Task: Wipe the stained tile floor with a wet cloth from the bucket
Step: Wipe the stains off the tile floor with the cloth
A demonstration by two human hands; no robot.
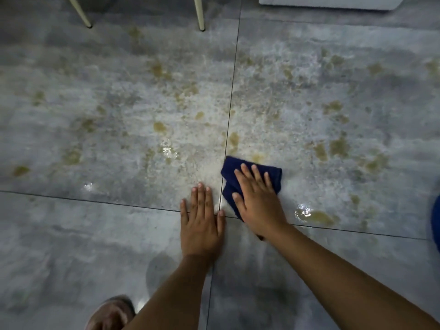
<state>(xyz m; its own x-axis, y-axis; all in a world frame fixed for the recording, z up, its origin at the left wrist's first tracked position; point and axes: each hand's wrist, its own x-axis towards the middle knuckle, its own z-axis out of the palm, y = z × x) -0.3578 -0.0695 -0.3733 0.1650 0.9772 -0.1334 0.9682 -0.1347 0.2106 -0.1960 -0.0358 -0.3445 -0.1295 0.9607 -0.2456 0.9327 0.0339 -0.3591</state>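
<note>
Head view shows a person kneeling over a grey tile floor (95,234) with lots of yellow-brown stains (160,126) on it. I can see little shiny wet spots here and there too.

The dark blue cloth (271,173) lies folded on the floor, right by the crossing of the tile lines. The right hand (258,201) is flat on top of it, fingers spread out and pressing down, not curled around it. The left hand (201,220) is flat on the bare floor just beside the cloth, fingers straight, holding nothing. I think it is there to lean on.

The cloth looks soft and floppy. It is likely wet, so it may be a bit heavy and squishy, and it would slide easily on the smooth tile. It will not break. I think a flat palm in the middle of the cloth is the best hold, so it stays folded and does not bunch up. To lift it, pinching a thick folded edge should work.

The floor looks slippery, so the leaning hand could skid.

Most stains sit farther away from the hands, so there looks to be lots left to wipe. A blue thing (436,225) peeks in at the right edge; it may be the bucket, but I cannot tell.
</note>
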